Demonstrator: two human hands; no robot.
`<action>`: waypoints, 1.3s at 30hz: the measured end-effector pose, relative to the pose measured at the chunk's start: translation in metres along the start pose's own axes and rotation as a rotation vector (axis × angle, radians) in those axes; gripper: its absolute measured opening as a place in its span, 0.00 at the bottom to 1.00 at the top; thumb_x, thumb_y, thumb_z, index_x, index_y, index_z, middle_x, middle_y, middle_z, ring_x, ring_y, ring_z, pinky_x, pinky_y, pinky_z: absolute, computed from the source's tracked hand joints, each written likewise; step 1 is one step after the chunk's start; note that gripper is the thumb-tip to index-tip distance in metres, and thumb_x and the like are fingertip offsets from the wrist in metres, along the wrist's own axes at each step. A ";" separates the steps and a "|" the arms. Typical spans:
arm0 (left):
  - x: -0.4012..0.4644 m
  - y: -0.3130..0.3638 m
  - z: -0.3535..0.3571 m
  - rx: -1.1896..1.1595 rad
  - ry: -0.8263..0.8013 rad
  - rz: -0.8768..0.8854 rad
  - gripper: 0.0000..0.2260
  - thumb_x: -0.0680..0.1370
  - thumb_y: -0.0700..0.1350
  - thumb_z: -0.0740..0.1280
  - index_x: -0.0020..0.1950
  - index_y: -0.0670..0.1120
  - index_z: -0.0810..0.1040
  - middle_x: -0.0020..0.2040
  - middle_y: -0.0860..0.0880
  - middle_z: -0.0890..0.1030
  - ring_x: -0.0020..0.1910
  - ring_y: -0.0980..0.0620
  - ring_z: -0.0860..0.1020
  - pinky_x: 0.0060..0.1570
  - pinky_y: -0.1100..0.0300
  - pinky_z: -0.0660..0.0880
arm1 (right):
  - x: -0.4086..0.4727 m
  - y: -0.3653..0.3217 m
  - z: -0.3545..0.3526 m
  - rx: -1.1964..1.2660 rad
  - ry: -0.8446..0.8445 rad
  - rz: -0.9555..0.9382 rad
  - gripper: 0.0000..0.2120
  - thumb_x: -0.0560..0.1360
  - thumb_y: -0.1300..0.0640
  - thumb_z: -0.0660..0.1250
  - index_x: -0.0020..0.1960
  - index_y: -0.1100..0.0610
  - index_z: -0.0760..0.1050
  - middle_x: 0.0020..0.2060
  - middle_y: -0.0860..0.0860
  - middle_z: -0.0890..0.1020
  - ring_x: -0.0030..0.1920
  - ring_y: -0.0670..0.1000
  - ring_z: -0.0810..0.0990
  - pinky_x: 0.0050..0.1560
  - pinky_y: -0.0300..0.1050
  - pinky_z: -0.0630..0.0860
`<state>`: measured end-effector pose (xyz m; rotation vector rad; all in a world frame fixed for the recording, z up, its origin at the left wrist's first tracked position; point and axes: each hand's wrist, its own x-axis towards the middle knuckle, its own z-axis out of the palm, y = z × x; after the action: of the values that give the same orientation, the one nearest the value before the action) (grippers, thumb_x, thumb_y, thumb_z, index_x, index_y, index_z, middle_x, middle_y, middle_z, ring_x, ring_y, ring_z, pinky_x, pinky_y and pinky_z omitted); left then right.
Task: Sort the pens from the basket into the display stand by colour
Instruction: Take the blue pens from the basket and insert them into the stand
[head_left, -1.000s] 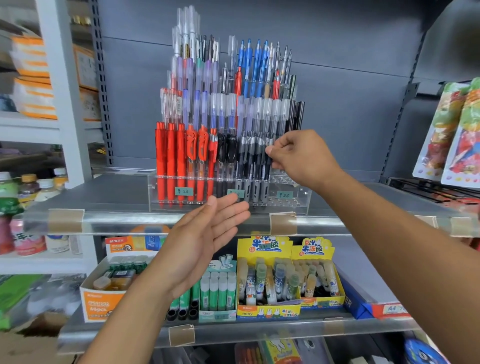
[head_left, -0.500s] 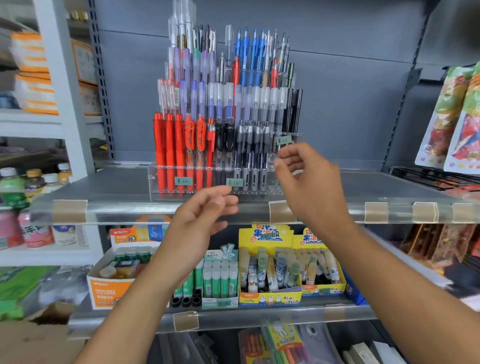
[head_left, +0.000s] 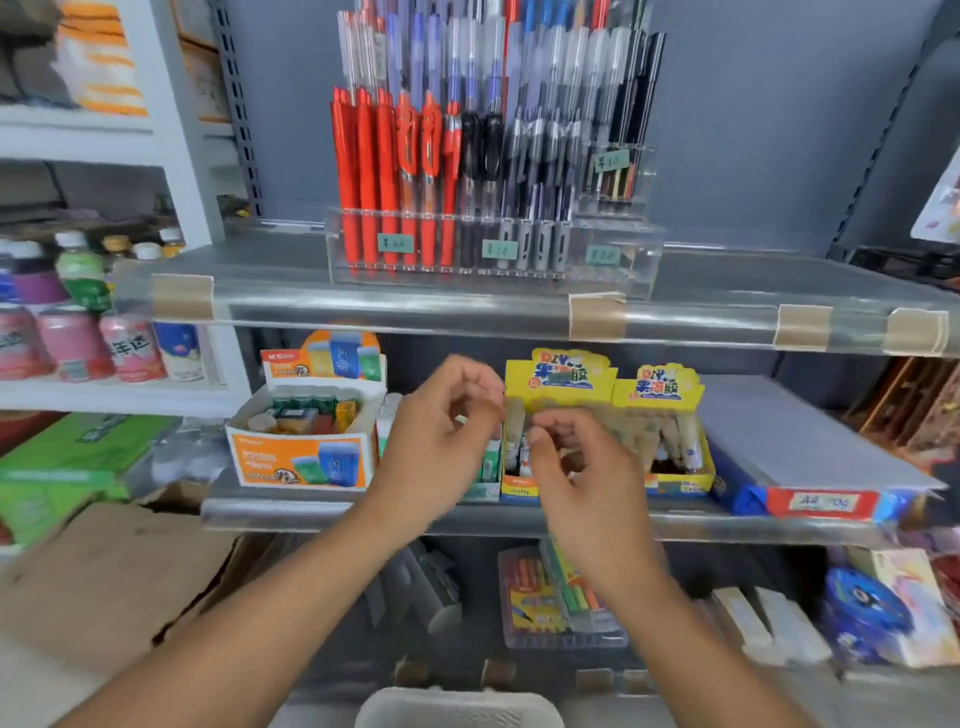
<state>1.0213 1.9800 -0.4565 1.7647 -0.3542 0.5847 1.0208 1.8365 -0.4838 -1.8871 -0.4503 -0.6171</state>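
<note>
Clear acrylic tiered pen stand (head_left: 493, 249) packed tight; left hand (head_left: 441, 436) and right hand (head_left: 576, 467) loosely curled, empty — careless insertion could topple neighbours; white mesh basket (head_left: 457, 709) barely visible.

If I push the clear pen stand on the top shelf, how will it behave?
The clear pen stand looks like smooth hard plastic, so it would probably slide on the shelf. Packed with tall pens, it is likely top-heavy and may tip. The upright pens would probably rattle.

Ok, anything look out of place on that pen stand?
Yes. In the stand, red pens poke up among the blue ones in the back rows, away from the red block at front left. Otherwise the pens stand upright.
</note>
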 end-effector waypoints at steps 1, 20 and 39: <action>-0.007 -0.010 0.002 0.037 -0.032 -0.012 0.07 0.75 0.38 0.63 0.44 0.51 0.75 0.36 0.53 0.79 0.37 0.51 0.79 0.42 0.56 0.75 | -0.008 0.010 0.003 -0.011 -0.006 0.015 0.06 0.78 0.58 0.65 0.48 0.46 0.76 0.40 0.40 0.81 0.42 0.42 0.79 0.43 0.35 0.75; -0.155 -0.166 0.009 0.411 -0.463 -0.449 0.04 0.79 0.42 0.63 0.47 0.51 0.73 0.37 0.50 0.80 0.36 0.49 0.78 0.43 0.52 0.76 | -0.160 0.149 0.052 -0.351 -0.507 0.399 0.04 0.78 0.58 0.65 0.45 0.52 0.75 0.32 0.42 0.76 0.31 0.39 0.73 0.32 0.30 0.65; -0.248 -0.297 0.021 0.348 -0.517 -1.134 0.07 0.79 0.40 0.63 0.44 0.49 0.76 0.43 0.48 0.82 0.43 0.48 0.82 0.54 0.49 0.79 | -0.235 0.243 0.122 -0.509 -1.010 0.751 0.05 0.80 0.57 0.63 0.50 0.53 0.79 0.47 0.52 0.82 0.45 0.52 0.79 0.49 0.43 0.74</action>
<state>0.9755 2.0243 -0.8380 2.0842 0.4427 -0.6618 0.9973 1.8522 -0.8417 -2.5476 -0.1580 0.8433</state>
